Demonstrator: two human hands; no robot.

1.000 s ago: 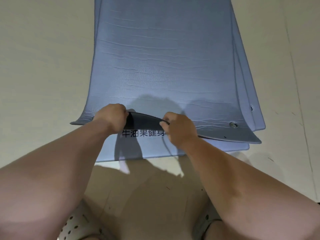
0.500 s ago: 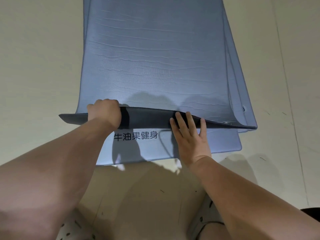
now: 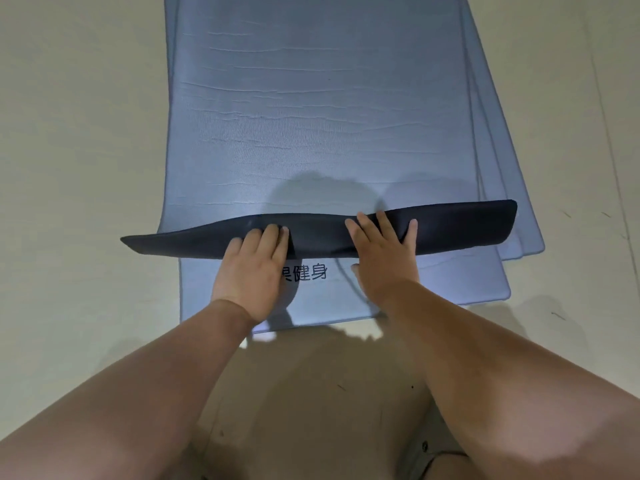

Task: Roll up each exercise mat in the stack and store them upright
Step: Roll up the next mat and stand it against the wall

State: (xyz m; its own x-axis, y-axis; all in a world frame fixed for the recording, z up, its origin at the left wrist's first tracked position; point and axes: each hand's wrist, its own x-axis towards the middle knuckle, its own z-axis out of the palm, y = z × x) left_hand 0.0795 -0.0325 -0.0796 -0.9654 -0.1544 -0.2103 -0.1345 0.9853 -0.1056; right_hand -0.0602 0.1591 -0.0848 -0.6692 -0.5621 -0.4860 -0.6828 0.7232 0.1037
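Floor [image 3: 69, 133], mat stack [image 3: 502, 202]: first roll begun.
Top mat [image 3: 311, 116] lies centre, its near edge [image 3: 450, 226] turned over dark-side up; my left hand [image 3: 252, 268] and right hand [image 3: 381, 258] press it flat-fingered. Risk: the fold sits skewed, so uneven pushing could cone the roll.

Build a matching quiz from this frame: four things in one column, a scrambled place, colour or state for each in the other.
1. folded mat edge
2. printed characters
3. left hand
4. right hand

A. on the lower mat, between the hands
B. presses the folded mat edge, fingers spread
C. dark underside showing
D. presses the folded mat edge, fingers together

Pairs: 1-C, 2-A, 3-D, 4-B
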